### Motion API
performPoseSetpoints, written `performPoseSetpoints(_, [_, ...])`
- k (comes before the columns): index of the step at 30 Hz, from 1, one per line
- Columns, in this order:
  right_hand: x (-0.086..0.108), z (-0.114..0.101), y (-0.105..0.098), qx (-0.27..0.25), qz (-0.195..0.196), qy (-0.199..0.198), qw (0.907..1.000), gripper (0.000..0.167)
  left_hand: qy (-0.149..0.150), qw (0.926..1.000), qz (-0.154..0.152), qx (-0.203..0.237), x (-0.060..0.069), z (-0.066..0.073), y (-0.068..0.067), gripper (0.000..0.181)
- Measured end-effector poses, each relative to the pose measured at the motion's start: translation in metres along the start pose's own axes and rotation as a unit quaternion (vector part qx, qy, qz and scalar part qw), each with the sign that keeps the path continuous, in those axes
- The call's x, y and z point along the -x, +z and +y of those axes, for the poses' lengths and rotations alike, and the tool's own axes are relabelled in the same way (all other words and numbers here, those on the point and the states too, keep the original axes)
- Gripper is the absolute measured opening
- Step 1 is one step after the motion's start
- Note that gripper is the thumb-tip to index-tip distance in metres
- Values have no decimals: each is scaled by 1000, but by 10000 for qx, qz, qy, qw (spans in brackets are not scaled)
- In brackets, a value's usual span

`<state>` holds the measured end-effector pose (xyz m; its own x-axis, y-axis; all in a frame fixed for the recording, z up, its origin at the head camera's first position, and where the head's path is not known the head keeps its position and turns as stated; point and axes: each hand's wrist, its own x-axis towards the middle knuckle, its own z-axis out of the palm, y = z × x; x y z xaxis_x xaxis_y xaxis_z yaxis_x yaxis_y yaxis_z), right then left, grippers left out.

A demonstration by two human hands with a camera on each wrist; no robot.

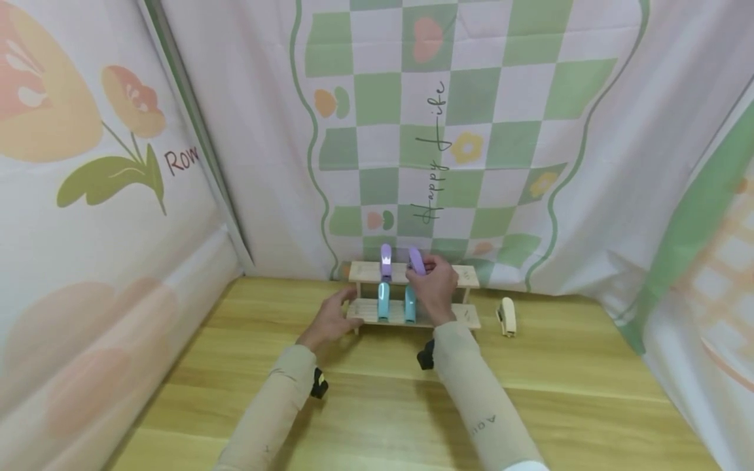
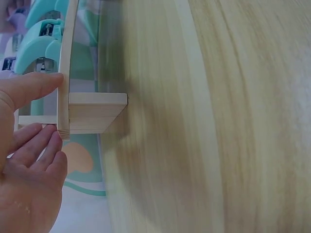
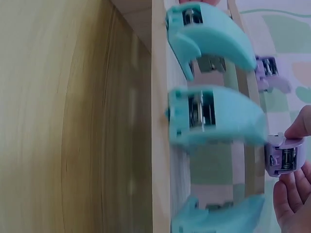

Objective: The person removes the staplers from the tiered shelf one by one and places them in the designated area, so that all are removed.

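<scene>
A two-tier wooden rack stands at the table's back. My right hand pinches a purple stapler at the upper shelf, right of another purple stapler. In the right wrist view, thumb and fingers hold that purple stapler at the shelf edge. Several teal staplers line the lower shelf; the head view shows two, one a teal stapler at left. My left hand grips the lower shelf's left end; in the left wrist view the left hand has its thumb and fingertips against the board.
A cream stapler stands on the wooden table, right of the rack. Directly behind the rack hangs a green-and-white checked cloth, and printed fabric borders the table's left side.
</scene>
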<state>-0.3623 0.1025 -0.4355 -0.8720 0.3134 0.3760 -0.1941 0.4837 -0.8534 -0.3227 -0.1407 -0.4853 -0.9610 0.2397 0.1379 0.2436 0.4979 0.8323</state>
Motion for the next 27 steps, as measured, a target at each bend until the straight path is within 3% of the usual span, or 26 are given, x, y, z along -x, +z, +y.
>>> performPoseSetpoints(10, [-5,18,-45,99,146,-134,9998,37,-138,9999,-19,-40,3,2,-2,77])
performPoseSetpoints(15, [-10,30,-77,224,378,-368,9984,36,-73,10000,-14,-64,0,-1,1,78])
performPoseSetpoints(22, [-18,47,-129,536,559,-142,9969,43,-17,9999,27,-108,-2,-4,2,77])
performPoseSetpoints(27, [-23,66,-162,815,837,-272,9928,40,-13,9999,22,-133,-2,-4,2,76])
